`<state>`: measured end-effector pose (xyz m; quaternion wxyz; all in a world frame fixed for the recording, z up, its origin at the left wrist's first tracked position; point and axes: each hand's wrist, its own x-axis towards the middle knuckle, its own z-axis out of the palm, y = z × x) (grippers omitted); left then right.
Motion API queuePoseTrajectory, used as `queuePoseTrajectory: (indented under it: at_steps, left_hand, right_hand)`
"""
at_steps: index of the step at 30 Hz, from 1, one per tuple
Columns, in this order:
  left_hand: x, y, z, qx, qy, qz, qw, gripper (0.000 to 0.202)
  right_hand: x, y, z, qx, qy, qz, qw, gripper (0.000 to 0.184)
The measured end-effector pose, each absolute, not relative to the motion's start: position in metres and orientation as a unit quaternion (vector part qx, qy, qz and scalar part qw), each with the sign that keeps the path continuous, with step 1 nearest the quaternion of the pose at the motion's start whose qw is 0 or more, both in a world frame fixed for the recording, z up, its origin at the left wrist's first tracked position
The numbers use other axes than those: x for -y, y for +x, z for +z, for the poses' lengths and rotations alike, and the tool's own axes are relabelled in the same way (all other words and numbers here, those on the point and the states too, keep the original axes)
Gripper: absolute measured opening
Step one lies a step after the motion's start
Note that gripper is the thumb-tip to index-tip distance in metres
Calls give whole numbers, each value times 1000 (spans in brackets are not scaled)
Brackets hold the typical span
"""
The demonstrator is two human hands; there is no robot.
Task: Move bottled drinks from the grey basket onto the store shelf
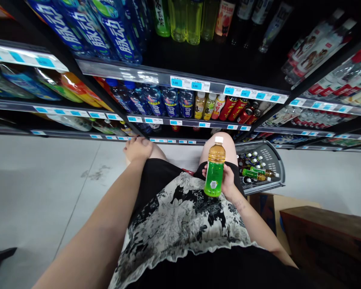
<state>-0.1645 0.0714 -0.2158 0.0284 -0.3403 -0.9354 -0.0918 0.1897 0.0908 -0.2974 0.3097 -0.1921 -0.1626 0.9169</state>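
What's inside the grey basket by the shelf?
The grey basket holds green-labelled bottles lying on top, with more capped ones behind. Its left side is covered by the right hand and held bottle; the bottom is hidden.

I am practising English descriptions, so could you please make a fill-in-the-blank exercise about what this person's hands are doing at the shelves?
1. The right hand holds a bottle with a green label and a ____ cap.
2. The left hand holds nothing and rests on the person's ____.
3. Near the right hand, a grey ____ on the floor contains more bottles.
Missing words: white; knee; basket.
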Motion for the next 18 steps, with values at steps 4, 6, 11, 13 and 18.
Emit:
queuePoseTrajectory:
  at_steps: [4,6,11,13,18]
  left_hand:
    - [-71,-163,-214,936,-339,-93,26,60]
    - [-71,-163,-214,935,-340,-94,26,60]
    - [-71,-163,-214,934,-342,-98,26,60]
    - [-71,-162,-213,935,-341,-98,23,60]
    - [-71,-162,-213,933,-343,-101,27,58]
  right_hand:
    - [-91,191,-300,164,-193,918,306,77]
    - [-91,191,-301,163,-187,920,304,76]
    - [-91,190,-301,164,-191,919,302,80]
    - [-91,190,-301,166,-192,919,302,81]
    - [-91,190,-301,166,-177,921,306,77]
